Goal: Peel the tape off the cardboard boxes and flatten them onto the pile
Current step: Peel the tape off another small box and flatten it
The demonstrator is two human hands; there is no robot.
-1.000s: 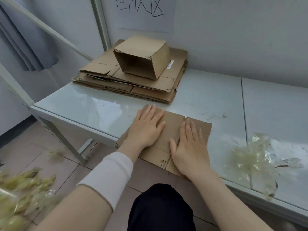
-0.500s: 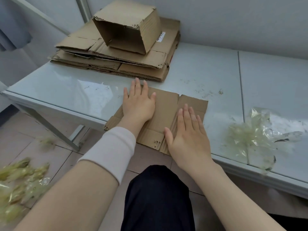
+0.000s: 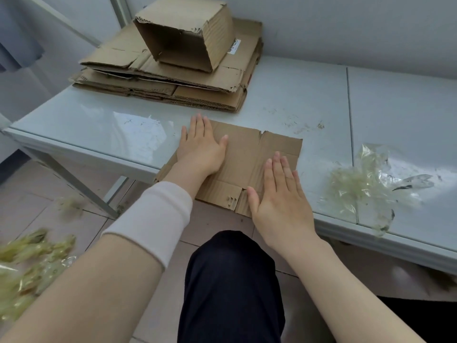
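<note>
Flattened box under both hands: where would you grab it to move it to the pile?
Pinch the near edge of the flattened box from the person's side: it overhangs the table, so fingers can probably slip underneath; the rest lies flush.

Both the left hand (image 3: 200, 151) and right hand (image 3: 280, 194) press flat on the flattened box (image 3: 244, 159) at the table (image 3: 99, 127) edge, near the pile (image 3: 173, 80).

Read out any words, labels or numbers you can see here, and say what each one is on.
White label on the pile, right of the open box: dark writing, too small and blurred to read.
Flat box, open box, table: no text that can be made out.
</note>
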